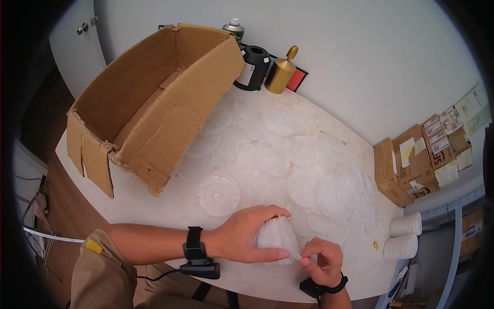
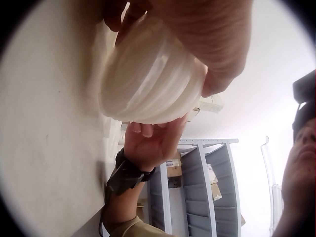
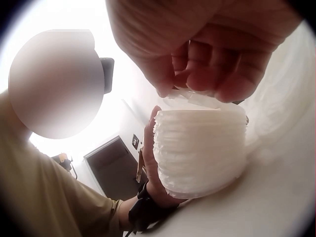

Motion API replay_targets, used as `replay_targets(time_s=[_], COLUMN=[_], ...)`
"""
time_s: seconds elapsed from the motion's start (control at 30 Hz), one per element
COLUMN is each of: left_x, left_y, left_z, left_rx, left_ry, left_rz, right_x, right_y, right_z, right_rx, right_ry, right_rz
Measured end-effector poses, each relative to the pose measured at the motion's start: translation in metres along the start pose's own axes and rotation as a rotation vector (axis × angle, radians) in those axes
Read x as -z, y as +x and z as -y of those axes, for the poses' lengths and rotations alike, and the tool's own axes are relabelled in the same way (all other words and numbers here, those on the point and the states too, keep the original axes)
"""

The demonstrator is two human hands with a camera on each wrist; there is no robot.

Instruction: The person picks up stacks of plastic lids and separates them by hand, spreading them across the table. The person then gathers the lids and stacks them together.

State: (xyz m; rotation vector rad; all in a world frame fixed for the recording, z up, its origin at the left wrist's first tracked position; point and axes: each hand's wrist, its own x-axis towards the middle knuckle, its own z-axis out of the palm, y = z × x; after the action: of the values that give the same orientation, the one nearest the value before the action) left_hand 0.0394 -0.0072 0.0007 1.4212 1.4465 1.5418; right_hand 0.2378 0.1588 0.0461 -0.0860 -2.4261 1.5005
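My left hand [image 1: 247, 234] grips a stack of translucent plastic lids [image 1: 275, 239] just above the front of the table, thumb on the near side and fingers over the far side. At the stack's right end, my right hand [image 1: 324, 260] pinches the rim of a lid between thumb and fingertips. The right wrist view shows the ridged side of the lid stack [image 3: 202, 153], with a lid [image 3: 197, 100] tilted up from its end under the right fingertips. Many loose lids [image 1: 267, 159] lie spread beyond the hands, and a single lid [image 1: 218, 195] lies flat nearest the left hand.
An open cardboard box [image 1: 180, 118] stands at the back left of the white table [image 1: 103, 201]. Behind are a spray can [image 1: 234, 30], a black canister [image 1: 252, 69] and a gold container [image 1: 280, 74]. Two lid stacks [image 1: 401, 247] sit at the right edge, near cardboard boxes [image 1: 411, 159].
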Motion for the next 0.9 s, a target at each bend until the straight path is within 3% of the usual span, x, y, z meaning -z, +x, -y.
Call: replay_targets(time_s=[0.13,0.2,0.3,0.5,0.7,0.8,0.9], left_x=[0.001,0.001,0.000,0.001,0.001,0.001,0.000], left_y=[-0.001,0.000,0.000,0.000,0.000,0.001,0.001], left_z=[0.000,0.000,-0.001,0.000,-0.002,-0.003,-0.004], left_rx=[0.018,0.009,-0.009,-0.008,-0.014,-0.008,0.001], left_ry=[-0.014,-0.013,-0.007,-0.019,-0.003,0.008,0.022], left_rz=[-0.001,-0.003,-0.009,0.004,0.010,0.005,-0.009], right_x=[-0.002,0.002,0.002,0.006,0.015,0.016,0.002], right_y=[-0.010,-0.016,-0.014,-0.006,0.005,0.012,0.019], right_z=[0.000,0.000,-0.001,-0.009,-0.016,-0.011,-0.002], right_rx=[-0.048,-0.198,-0.177,-0.031,-0.117,-0.149,-0.135], right_ry=[0.018,0.086,0.278,0.222,0.128,0.100,0.144], right_rz=[-0.120,-0.175,-0.284,-0.504,-0.765,-0.661,-0.717])
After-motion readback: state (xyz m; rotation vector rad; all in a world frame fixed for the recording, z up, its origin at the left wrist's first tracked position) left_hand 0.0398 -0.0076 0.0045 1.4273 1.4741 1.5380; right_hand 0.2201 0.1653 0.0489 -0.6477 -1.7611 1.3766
